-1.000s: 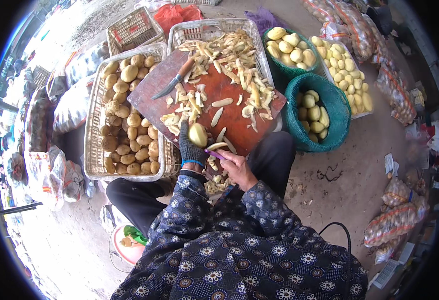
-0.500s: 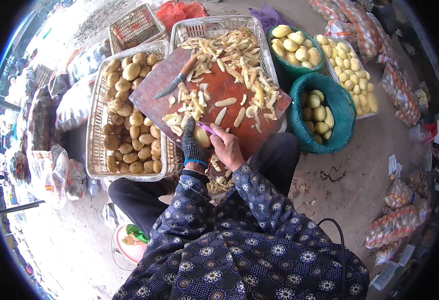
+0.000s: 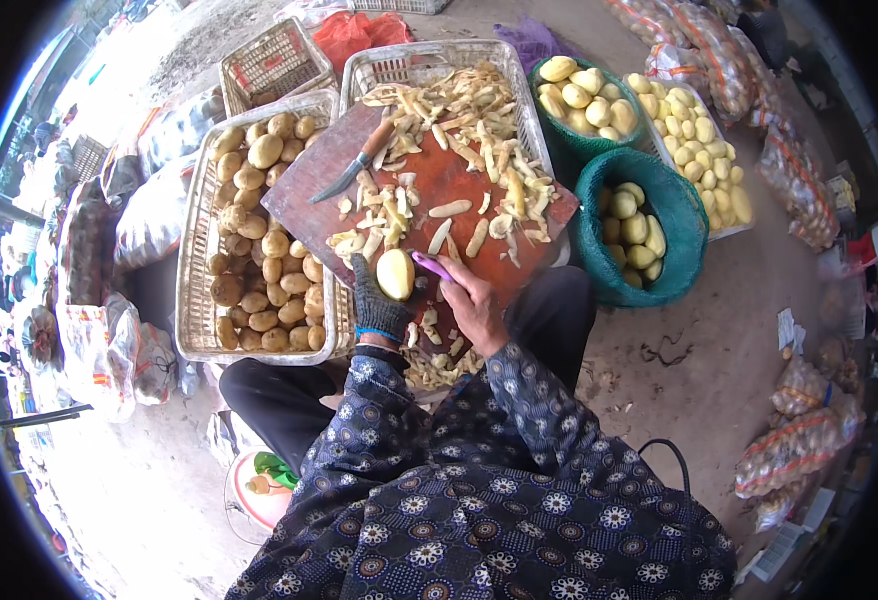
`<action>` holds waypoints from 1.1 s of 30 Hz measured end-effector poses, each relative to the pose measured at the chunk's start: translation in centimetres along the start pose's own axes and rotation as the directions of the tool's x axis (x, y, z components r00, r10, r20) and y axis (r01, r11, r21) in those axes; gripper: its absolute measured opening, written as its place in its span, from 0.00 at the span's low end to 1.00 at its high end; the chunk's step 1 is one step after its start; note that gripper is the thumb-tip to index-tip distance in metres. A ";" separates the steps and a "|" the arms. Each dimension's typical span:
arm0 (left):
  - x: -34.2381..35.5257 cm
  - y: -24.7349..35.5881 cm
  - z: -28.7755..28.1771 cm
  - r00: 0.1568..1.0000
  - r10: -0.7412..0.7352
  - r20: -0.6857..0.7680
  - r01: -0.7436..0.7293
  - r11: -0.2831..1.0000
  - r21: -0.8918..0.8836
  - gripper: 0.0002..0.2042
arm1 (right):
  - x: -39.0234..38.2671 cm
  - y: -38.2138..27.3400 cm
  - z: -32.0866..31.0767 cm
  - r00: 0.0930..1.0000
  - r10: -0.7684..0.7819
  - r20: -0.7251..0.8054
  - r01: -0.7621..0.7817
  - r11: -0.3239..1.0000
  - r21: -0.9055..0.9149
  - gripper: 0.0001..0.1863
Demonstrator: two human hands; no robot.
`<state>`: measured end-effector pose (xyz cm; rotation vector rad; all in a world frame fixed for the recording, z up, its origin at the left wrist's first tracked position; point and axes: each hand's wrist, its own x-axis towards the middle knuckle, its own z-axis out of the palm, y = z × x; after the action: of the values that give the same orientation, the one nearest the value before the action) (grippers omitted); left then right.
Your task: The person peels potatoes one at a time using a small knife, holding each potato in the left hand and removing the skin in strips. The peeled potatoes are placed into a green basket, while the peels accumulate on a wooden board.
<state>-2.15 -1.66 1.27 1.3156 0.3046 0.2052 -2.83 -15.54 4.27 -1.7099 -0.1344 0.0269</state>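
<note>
My left hand (image 3: 383, 308), in a dark grey knit glove, is closed round a potato (image 3: 395, 274) whose pale, peeled face is turned up. Close to the right of it, my bare right hand (image 3: 476, 312) grips a purple-handled peeler (image 3: 434, 266); its blade is too small to make out. Both hands are over the near edge of a reddish board (image 3: 479, 270). Potato peelings (image 3: 519, 190) lie across the board, heaped toward its far right. A knife (image 3: 357, 160) with a wooden handle and curved blade rests at the board's far left.
Left of the board stands a crate (image 3: 187, 300) of unpeeled potatoes (image 3: 266, 150). A white crate (image 3: 429, 52) is under the board's far side. To the right are two green mesh-lined tubs (image 3: 694, 230) and a tray (image 3: 704, 115) of peeled potatoes. Filled net sacks (image 3: 799, 180) lie farther right.
The potato has come into fuller view with its peeled face up. My right hand and the peeler have moved slightly right and down, away from it.
</note>
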 end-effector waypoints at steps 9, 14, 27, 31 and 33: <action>2.5 -1.9 0.0 0.915 -0.396 0.078 0.326 0.611 -0.722 0.14 | 1.8 0.4 2.7 0.996 0.079 0.028 -0.078 0.996 -0.039 0.19; 2.3 -0.9 0.5 0.853 -0.522 0.023 0.369 0.571 -0.734 0.20 | -3.7 -0.7 2.5 0.995 0.102 0.005 -0.102 0.995 -0.021 0.19; 2.1 -1.1 -2.1 0.916 -0.346 0.205 0.401 0.746 -0.532 0.24 | 2.3 0.0 1.2 0.998 0.046 0.051 -0.048 0.998 0.034 0.19; 1.5 -1.0 -0.6 0.984 -0.175 0.035 0.178 0.949 -0.261 0.32 | 2.6 0.4 2.7 0.995 0.078 0.068 -0.078 0.997 -0.002 0.19; 0.8 -1.2 -0.3 0.986 0.154 0.068 -0.165 0.965 0.206 0.30 | 1.9 0.5 3.1 0.993 0.118 0.024 -0.120 0.990 0.071 0.19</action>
<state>-1.51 -1.45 -0.06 1.5552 0.1792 0.2800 -1.25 -12.35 3.43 -1.6440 -0.0452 0.1360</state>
